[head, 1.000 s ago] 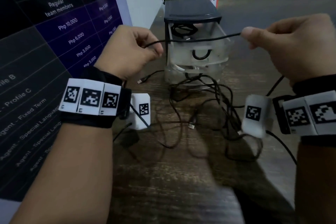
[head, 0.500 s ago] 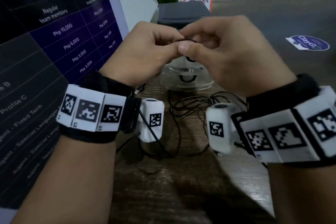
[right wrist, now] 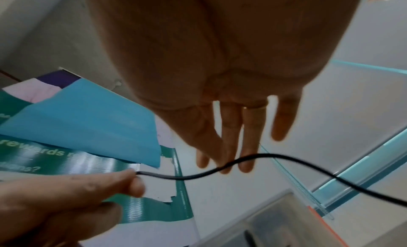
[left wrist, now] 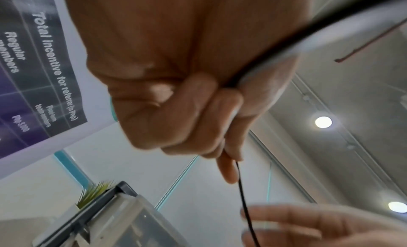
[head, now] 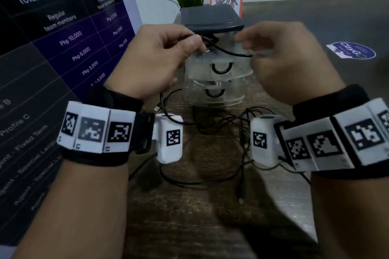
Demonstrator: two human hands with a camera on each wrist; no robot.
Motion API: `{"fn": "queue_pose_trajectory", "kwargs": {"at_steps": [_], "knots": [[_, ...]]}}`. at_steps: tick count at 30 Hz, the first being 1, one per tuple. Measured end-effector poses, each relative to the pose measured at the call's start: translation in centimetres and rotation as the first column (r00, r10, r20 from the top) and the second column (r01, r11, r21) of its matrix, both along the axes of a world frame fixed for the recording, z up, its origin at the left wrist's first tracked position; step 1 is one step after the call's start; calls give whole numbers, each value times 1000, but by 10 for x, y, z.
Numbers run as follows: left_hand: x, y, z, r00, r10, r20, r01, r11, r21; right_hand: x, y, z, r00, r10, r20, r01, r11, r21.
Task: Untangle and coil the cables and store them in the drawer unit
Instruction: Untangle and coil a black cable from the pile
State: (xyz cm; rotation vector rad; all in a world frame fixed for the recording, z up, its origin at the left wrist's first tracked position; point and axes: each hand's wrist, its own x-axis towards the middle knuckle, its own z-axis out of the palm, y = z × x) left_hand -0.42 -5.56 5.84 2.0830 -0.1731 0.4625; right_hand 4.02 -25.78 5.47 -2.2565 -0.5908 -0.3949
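Holding a black cable up in front of the drawer unit.

My left hand pinches it; my right hand has straight, spread fingers touching it. More cables lie tangled below the unit.

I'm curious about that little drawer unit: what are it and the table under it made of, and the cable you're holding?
Drawer unit: seemingly plastic, with frosted see-through drawers showing coiled cable inside and a matte dark grey top.
Table: looks like dark wood or a wood-grain laminate; streaky grain shows, but I can't tell which.
Cable: thin, black, smooth, probably rubber or plastic sheathed; it bends limply.
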Motion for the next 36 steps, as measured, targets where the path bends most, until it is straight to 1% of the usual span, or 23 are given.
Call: {"fn": "queue_pose_trajectory", "kwargs": {"at_steps": [2, 3, 5, 6, 8, 10, 12, 14, 16, 18, 19, 20, 22, 23, 24, 25, 26, 28, 29, 31, 32, 34, 36], "knots": [[1, -3, -1, 999, -31, 9, 30, 995, 98, -8, 13, 1, 993, 115, 33, -117, 991, 63], [1, -5, -2, 999, -49, 5, 48, 992, 120, -12, 20, 2, 985, 170, 36, -173, 980, 97], [2, -8, -3, 997, -78, -6, 78, 990, 113, -17, 33, 0, 972, 235, 6, -234, 964, 129], [2, -8, -3, 996, -84, -8, 84, 991, 107, -19, 36, -1, 972, 233, -3, -231, 968, 100], [1, -7, -1, 997, -76, -7, 76, 990, 117, -19, 37, -2, 979, 202, -8, -202, 979, -8], [0, -4, 0, 999, -47, -2, 47, 986, 157, -17, 32, -2, 984, 178, -21, -179, 983, -41], [1, -4, -2, 1000, -7, -14, 10, 983, 185, -13, 27, -1, 992, 124, -7, -124, 992, 35], [4, -3, -5, 998, 61, -24, -55, 977, 207, -8, 21, 2, 999, 22, 45, -30, 985, 170], [6, 1, -8, 992, 113, -49, -100, 971, 217, -5, 11, 7, 989, -84, 120, 46, 956, 291], [6, 7, -8, 990, 130, -62, -115, 973, 200, 0, 1, 11, 970, -177, 167, 98, 913, 397], [5, 8, -7, 990, 130, -61, -117, 976, 184, 3, -4, 11, 963, -219, 159, 136, 898, 418], [4, 9, -6, 990, 126, -57, -116, 981, 155, 6, -7, 10, 959, -254, 129, 184, 897, 401], [3, 7, -4, 993, 96, -66, -94, 995, 32, 10, -13, 7, 961, -275, 38, 254, 928, 273], [2, 5, -3, 995, 78, -64, -80, 996, -31, 9, -14, 5, 966, -259, 9, 252, 947, 201], [2, 3, -3, 996, 71, -51, -74, 996, -55, 7, -14, 4, 974, -227, 7, 223, 964, 147], [3, 1, -3, 996, 77, -33, -78, 997, -25, 2, -11, 6, 984, -176, 34, 171, 978, 119], [3, -2, -4, 997, 82, -6, -81, 996, 43, -4, -8, 8, 990, -112, 84, 103, 989, 109], [3, -8, -5, 999, 37, 26, -41, 985, 168, -14, 3, 12, 985, 30, 171, -48, 993, 103], [3, -10, -5, 1000, 4, 14, -6, 983, 184, -17, 9, 13, 981, 90, 171, -109, 989, 103], [3, -12, -4, 998, -58, 0, 57, 983, 173, -23, 21, 12, 980, 170, 100, -180, 978, 105], [2, -12, -4, 997, -76, 4, 75, 983, 167, -24, 26, 11, 979, 194, 65, -200, 975, 97], [0, -10, -3, 996, -91, 5, 89, 983, 162, -23, 29, 8, 977, 207, 52, -211, 974, 77], [-2, -8, -2, 998, -63, -13, 64, 984, 166, -18, 24, 7, 986, 141, 93, -151, 982, 112]]}}
